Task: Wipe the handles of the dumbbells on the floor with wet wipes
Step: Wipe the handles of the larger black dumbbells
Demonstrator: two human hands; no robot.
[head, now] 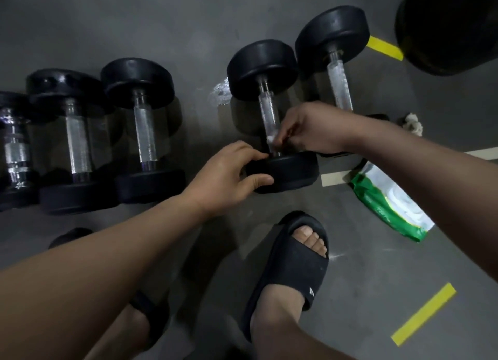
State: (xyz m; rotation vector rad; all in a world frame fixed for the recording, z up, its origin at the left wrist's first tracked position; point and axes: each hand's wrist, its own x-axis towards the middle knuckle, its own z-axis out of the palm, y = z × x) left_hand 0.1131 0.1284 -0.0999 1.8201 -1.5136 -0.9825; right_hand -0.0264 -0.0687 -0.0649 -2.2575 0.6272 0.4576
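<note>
**Wipe on the handle, near head steadied**

The right hand (310, 129) pinches a white wipe (270, 140) against the near end of a dumbbell (262, 64) handle (266, 112), its fingers curled at the bar. The left hand (229, 176) grips the near head (288, 171) of the same dumbbell, thumb on the front edge and fingers over the top. The dumbbell lies on the grey floor (188, 23) with its handle running away from the person. A second dumbbell (332, 33) lies just beside it on the right, and a row of three (142, 133) lies to the left, all parallel. A green and white pack (390, 206) lies under the right forearm. A crumpled used wipe (412, 122) sits beyond that wrist. A foot in a black slide (291, 268) stands near the gripped head. Yellow tape (424, 314) marks the floor at lower right.
</note>
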